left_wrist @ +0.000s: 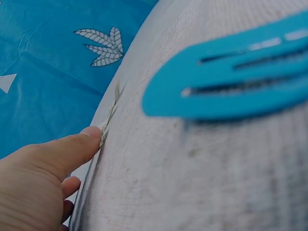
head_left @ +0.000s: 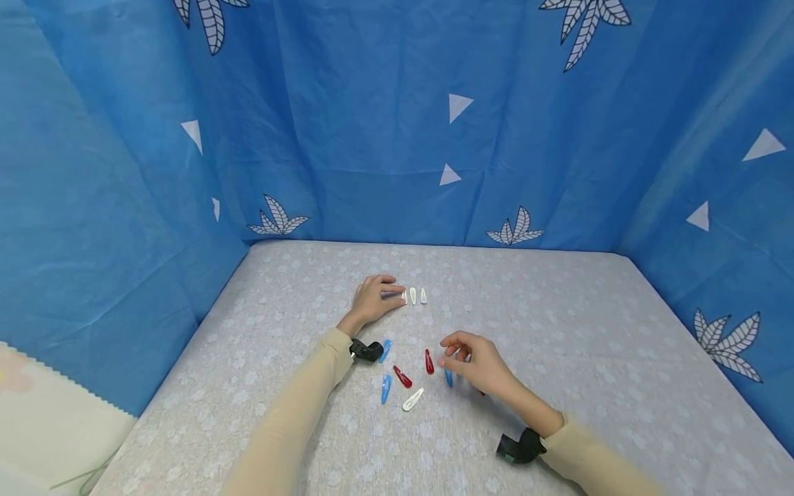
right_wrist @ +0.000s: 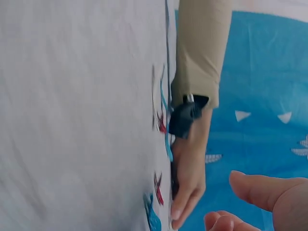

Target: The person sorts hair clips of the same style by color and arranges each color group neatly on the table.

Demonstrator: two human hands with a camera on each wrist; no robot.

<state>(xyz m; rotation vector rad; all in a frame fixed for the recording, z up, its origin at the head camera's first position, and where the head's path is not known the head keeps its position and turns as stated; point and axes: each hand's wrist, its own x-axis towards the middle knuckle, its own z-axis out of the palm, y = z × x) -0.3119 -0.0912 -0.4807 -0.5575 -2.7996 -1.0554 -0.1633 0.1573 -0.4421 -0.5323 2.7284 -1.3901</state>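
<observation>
White hair clips (head_left: 413,296) lay in a row on the table (head_left: 558,310), the left hand (head_left: 371,301) touching its left end, whether pinching I couldn't tell, the right hand (head_left: 476,359), slack-fingered and empty, hovering to its right beside a blue clip (head_left: 449,379).

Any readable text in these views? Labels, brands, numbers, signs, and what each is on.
None readable.
Snap hair clips: no lettering visible.
Blue curtain: only printed leaves and white triangles.
Black wrist camera on the right arm: small greenish patch, too small to tell if marked.
</observation>
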